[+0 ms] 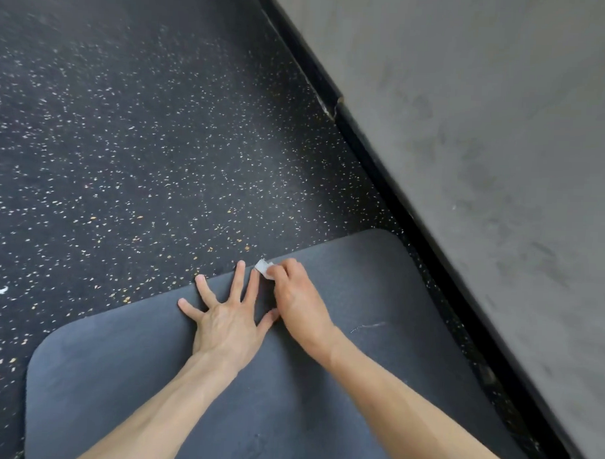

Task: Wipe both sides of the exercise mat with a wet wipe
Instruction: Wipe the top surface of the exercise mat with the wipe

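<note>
1. Our mat (361, 286) lies flat on the speckled floor (126, 137). Its far edge runs across in front of us, and both of its rounded far corners are in view.
2. Our left hand (222, 315) lies palm down on the mat, with the fingers (239, 278) straight and spread wide. The fingertips reach the far edge.
3. Our right hand (298, 298) is curled round a small white wipe (263, 267) and holds it bunched at the fingertips. The wipe is down on the mat's far edge, just beside our left forefinger.
4. The two hands touch where the left thumb meets the side of the right hand.
5. A pale scuff (369, 326) marks the mat to the right of our right wrist.
6. A grey wall (487, 115) with a black skirting (360, 152) runs along the mat's right side, close beside it.
7. A white scrap (2, 290) lies on the floor far to the left, well apart from the mat.
</note>
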Demonstrator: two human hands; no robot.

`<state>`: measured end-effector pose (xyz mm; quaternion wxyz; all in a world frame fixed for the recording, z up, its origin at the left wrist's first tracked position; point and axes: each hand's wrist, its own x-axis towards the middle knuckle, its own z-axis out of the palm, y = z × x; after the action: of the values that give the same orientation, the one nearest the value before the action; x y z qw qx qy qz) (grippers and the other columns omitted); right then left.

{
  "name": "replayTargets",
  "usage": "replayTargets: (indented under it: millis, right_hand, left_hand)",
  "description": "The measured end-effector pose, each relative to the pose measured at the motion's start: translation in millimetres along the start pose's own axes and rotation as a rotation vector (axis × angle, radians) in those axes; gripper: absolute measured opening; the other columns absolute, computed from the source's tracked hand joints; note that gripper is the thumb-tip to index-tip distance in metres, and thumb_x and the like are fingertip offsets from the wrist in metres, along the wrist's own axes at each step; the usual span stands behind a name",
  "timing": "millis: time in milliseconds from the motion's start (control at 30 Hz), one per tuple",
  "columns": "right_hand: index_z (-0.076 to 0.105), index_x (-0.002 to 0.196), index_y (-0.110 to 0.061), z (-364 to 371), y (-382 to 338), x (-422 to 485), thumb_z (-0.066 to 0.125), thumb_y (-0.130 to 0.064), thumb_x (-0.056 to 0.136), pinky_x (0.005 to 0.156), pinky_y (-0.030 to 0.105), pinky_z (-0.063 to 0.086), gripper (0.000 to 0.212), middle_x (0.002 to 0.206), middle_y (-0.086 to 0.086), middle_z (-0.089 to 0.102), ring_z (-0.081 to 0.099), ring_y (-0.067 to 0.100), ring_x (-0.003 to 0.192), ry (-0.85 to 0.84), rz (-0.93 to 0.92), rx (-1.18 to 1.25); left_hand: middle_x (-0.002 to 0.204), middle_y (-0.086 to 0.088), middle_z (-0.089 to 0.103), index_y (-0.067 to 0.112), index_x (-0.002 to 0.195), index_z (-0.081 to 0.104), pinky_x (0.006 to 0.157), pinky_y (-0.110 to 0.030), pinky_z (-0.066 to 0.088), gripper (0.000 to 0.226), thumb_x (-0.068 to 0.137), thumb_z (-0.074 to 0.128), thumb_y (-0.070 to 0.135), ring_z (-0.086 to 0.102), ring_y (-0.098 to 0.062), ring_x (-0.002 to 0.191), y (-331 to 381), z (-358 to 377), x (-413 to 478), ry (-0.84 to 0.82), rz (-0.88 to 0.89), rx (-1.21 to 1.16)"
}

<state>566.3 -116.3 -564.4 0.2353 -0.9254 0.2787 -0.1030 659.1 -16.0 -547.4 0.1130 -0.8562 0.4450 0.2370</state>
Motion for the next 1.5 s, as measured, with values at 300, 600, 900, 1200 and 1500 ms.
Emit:
replayTargets:
  millis: [300,600,900,1200,1500]
  right_hand:
    - [0.054,0.124,-0.004,-90,163,-12,0.055,0.010,0.083,0.089,0.039,0.046,0.043,0.121,0.017,0.049,0.051,0.034,0.108,0.232,0.526,-0.182]
    - [0.056,0.124,-0.006,-1,8,-36,0.049,0.001,0.093,0.089,0.037,0.047,0.032,0.114,0.014,0.051,0.050,0.029,0.102,0.059,0.001,0.067]
    - [0.065,0.116,-0.009,-91,132,-56,0.076,0.010,0.063,0.075,0.037,0.049,0.057,0.104,0.010,0.062,0.048,0.031,0.090,0.263,0.337,-0.312]
    - [0.067,0.114,-0.006,-49,72,-50,0.052,0.000,0.095,0.086,0.027,0.042,0.025,0.104,0.013,0.059,0.061,0.031,0.092,0.386,0.377,0.011]
    - [0.056,0.122,-0.009,-48,83,-51,0.048,0.001,0.092,0.089,0.038,0.044,0.033,0.120,0.011,0.050,0.049,0.031,0.108,0.181,0.247,-0.148]
  left_hand:
    - [0.159,0.010,-0.037,0.030,0.151,-0.031,0.109,-0.075,0.019,0.077,0.093,-0.001,0.070,-0.008,-0.059,0.144,0,6,0,0.012,-0.013,0.045]
    - [0.161,0.011,-0.032,0.031,0.154,-0.025,0.109,-0.074,0.021,0.081,0.087,-0.003,0.071,-0.005,-0.058,0.145,-1,5,1,0.031,-0.016,0.054]
    - [0.162,0.009,-0.032,0.031,0.155,-0.024,0.109,-0.077,0.015,0.076,0.095,0.002,0.069,-0.009,-0.060,0.145,0,12,1,0.070,-0.012,0.036]
    - [0.162,0.009,-0.031,0.032,0.156,-0.022,0.109,-0.079,0.014,0.077,0.094,0.002,0.071,-0.010,-0.060,0.144,-3,15,4,0.079,-0.010,0.000]
    - [0.165,0.002,-0.024,0.024,0.160,-0.012,0.112,-0.075,0.010,0.069,0.102,0.010,0.056,-0.011,-0.054,0.147,-9,21,-3,0.154,0.018,-0.030]
